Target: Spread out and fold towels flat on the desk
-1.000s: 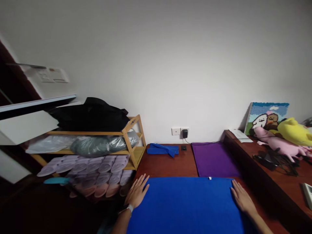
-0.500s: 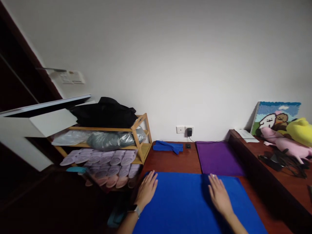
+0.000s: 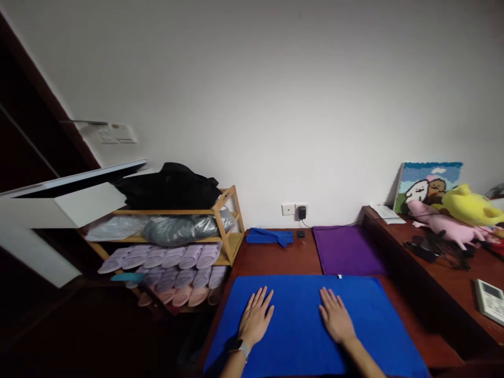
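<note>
A blue cloth [image 3: 293, 331] is spread flat over the reddish-brown wooden table [image 3: 291, 265], with a small white tag at its far edge. On its left part lies my left hand [image 3: 255, 317], palm down, fingers stretched out, a watch on the wrist. My right hand [image 3: 337, 317] rests palm down on the right part of the same cloth, fingers extended. Behind the cloth are a folded purple cloth [image 3: 348, 249] and, farther left, a twisted blue cloth [image 3: 270, 236] near the wall.
A wooden rack [image 3: 230, 231] at the left carries a black bag [image 3: 169, 186], plastic-wrapped bundles and several slippers [image 3: 173, 257]. On the raised ledge at right are plush toys [image 3: 470, 205], tangled cables, a picture [image 3: 427, 186] and a white remote [image 3: 491, 300]. A charger [image 3: 302, 212] is plugged into the wall.
Both hands have drawn back from the cloth's far edge and moved closer together over the cloth. The white tag, earlier by the right fingertips, is now uncovered.
</note>
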Tool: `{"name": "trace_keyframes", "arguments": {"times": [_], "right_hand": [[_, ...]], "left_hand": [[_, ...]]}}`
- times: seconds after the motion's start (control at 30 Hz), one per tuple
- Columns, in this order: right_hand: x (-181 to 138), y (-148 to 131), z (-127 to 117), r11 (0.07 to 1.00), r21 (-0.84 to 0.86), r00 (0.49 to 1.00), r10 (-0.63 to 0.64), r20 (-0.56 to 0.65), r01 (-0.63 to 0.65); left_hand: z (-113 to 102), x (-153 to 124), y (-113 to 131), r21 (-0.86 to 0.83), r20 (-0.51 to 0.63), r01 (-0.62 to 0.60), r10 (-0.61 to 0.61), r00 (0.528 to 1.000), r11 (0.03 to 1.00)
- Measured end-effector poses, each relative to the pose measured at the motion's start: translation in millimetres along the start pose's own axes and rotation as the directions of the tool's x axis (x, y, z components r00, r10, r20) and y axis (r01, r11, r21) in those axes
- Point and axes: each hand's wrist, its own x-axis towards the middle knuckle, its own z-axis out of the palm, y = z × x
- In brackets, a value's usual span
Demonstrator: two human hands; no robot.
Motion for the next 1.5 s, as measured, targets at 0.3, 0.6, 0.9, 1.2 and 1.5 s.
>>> {"name": "trace_keyframes", "arguments": {"times": [0.3, 0.6, 0.9, 1.2, 1.5], "right_hand": [[-63.2, 225.1, -58.6, 0.943, 0.051, 0.923, 0.332, -0.192, -0.328], [-72.2, 46.9, -37.2, 0.999, 0.050, 0.978, 0.006, -0.209, 0.004], [-64.9, -146.7, 42.1, 0.962, 0.127, 0.961, -0.256, 0.108, 0.242], [-108.4, 63.7, 2.8, 0.996, -0.091, 0.997, -0.018, -0.080, 0.011], [-135.7, 204.4, -43.1, 0.984, -0.148, 0.990, 0.083, -0.110, -0.099]], "left_hand": [[-12.6, 7.5, 6.4, -0.056, 0.052, 0.050, -0.047, 0.998, 0.997], [-43.0, -48.0, -2.0, -0.025, -0.046, -0.026, 0.025, 0.999, 0.999], [-38.4, -104.9, -7.9, 0.116, -0.002, 0.032, -0.032, 0.999, 0.993], [-41.5, -101.7, -6.2, 0.115, -0.014, 0.036, -0.035, 0.999, 0.993], [-40.7, -96.6, -8.1, 0.074, 0.025, 0.069, -0.071, 0.997, 0.995]]}}
